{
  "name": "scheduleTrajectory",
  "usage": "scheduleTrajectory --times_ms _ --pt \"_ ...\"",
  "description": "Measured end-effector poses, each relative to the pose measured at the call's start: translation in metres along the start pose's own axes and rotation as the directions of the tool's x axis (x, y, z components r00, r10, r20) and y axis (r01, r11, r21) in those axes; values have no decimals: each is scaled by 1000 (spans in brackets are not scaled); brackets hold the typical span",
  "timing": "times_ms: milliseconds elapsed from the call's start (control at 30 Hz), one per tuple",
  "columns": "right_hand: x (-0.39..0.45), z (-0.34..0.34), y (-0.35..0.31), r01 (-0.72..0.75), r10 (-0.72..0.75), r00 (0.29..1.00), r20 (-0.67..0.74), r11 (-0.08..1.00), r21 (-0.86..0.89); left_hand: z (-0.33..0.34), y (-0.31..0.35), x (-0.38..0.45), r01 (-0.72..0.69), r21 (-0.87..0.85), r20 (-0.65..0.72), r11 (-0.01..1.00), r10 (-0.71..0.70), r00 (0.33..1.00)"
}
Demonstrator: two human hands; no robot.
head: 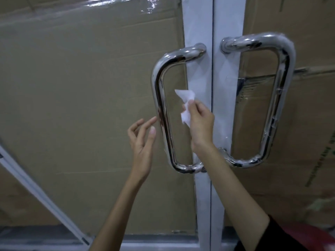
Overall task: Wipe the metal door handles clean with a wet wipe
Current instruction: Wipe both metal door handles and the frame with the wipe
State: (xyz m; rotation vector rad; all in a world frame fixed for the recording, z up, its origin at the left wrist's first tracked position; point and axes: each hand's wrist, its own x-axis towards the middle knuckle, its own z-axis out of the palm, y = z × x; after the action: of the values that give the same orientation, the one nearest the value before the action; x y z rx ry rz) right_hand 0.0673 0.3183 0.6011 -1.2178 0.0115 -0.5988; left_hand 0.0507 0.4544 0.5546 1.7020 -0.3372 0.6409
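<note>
The wet wipe (185,105) is small, white and crumpled. We pinch it in our right hand (200,124), so that grip is closed on the wipe. The wipe hangs in the air inside the loop of the left door handle (159,105). It sits between the shiny bar and the white door frame (199,84). It is near the bar but does not touch it.

Our left hand (142,142) is open and holds nothing. Its fingertips (154,120) reach up to the lower part of the bar. They look like they touch it or are just beside it; we cannot tell which.

The left handle is bare shiny metal. We cannot tell from here how clean it is. The right door handle (282,98) has thin clear plastic wrapped on it, crinkly at the top bend and near the bottom. The wipe is well apart from that one.

So we think the job is at an early or middle part. No wiping is going on right now. We think the left handle is the one in hand, and the right handle is left to do.

Behind the glass doors we see big brown cardboard (81,96) with shiny plastic film over it.
</note>
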Motion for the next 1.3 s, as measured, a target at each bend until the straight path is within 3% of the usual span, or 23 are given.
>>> scheduleTrajectory --times_ms 67,167,233,333,533,700,933,1133,1300 --pt "-6 21 7 122 -121 993 13 986 -112 -7 -2 1 18 6 -2 1000 -18 1000" --pt "-39 41 52 147 -124 983 135 974 -173 -13 -3 0 54 6 -17 999 -54 998" --pt "-60 36 90 96 -87 994 65 985 -144 -16 -3 -1 74 5 -24 997 -74 997" --pt "-64 24 110 -85 79 995 -60 992 -97 -21 -5 -2 85 11 -38 996 -85 996" --pt "-37 42 85 120 -135 986 -98 982 -148 -18 -7 2 149 -34 -56 988 -150 987" --pt "-49 8 122 -18 10 999 -40 980 -201 -7 -8 6 189 -78 -4 979 -190 982" --pt "-26 23 80 158 -152 987 44 948 -275 11 -4 11 211 -159 -12 964 -216 976" --pt "-32 -3 114 8 14 998 60 933 -359 9 -6 11 211 -171 -24 962 -218 976" --pt "1 39 35 153 -145 987 69 981 -119 2 -3 16 217 -172 -64 961 -230 971"
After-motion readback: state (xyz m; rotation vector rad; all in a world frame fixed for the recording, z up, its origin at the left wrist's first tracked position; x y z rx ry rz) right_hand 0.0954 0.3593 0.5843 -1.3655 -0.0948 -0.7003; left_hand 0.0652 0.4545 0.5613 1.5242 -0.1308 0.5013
